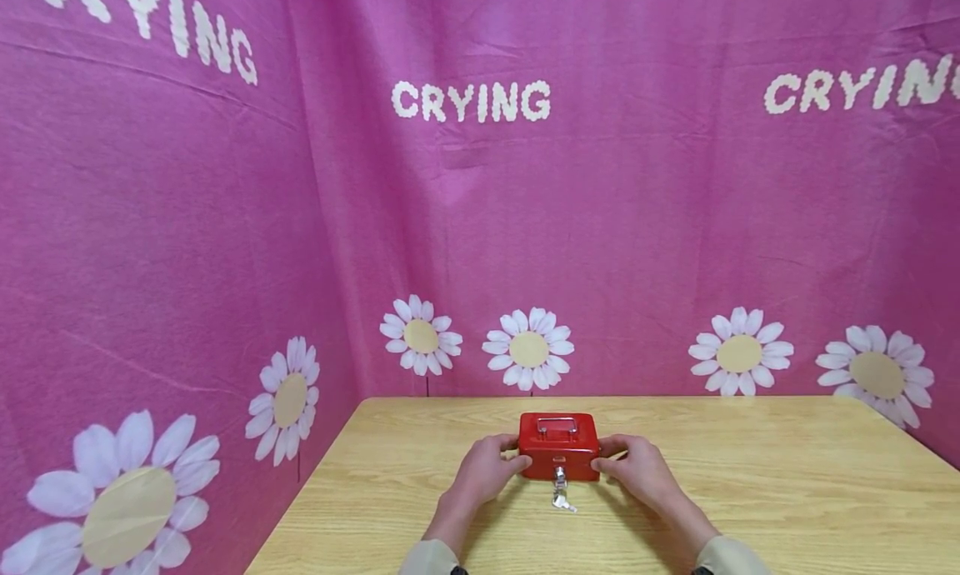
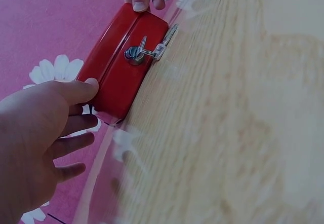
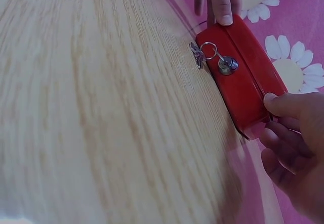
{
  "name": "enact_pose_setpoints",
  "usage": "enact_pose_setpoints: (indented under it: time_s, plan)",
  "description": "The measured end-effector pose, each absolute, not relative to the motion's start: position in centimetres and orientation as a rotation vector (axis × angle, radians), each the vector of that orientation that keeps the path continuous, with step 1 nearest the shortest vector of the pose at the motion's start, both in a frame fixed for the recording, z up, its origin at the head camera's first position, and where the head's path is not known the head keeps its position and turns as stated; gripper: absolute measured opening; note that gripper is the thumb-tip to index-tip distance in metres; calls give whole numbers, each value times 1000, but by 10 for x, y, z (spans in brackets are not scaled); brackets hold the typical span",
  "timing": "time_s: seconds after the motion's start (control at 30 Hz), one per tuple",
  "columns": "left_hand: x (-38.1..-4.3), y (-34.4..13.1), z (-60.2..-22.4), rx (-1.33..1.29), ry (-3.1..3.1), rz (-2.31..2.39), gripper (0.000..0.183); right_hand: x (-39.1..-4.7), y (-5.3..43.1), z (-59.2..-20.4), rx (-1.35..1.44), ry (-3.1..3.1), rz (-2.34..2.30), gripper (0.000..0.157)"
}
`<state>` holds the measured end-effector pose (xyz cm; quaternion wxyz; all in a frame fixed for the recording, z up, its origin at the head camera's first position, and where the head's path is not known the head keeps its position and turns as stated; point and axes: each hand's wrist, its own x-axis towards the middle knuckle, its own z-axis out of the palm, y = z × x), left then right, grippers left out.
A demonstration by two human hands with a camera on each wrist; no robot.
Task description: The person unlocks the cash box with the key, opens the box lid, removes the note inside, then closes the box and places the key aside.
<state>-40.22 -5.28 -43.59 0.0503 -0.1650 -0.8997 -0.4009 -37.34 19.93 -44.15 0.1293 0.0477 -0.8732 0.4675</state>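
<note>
A small red metal cash box sits on the wooden table with its lid down. On its top lies a silver carry handle. One key is in the front lock, and a ring with more keys hangs from it. My left hand grips the box's left end, its thumb at the front corner and the lower fingers spread. At the other end my right hand holds it likewise, thumb on the front edge by the lid seam. The box's back is hidden.
The light wood table extends on both sides of the box and in front of it. Pink cloth printed with daisies and white lettering hangs behind the table and along its left side.
</note>
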Motion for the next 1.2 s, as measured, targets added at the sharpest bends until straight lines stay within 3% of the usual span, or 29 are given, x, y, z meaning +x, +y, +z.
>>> enact_pose_setpoints:
  time_s: [1.2]
  plan:
    - [-408, -51, -417, -483, -2720, -1203, 38, -375, 199, -425, 112, -2537, 1256, 33]
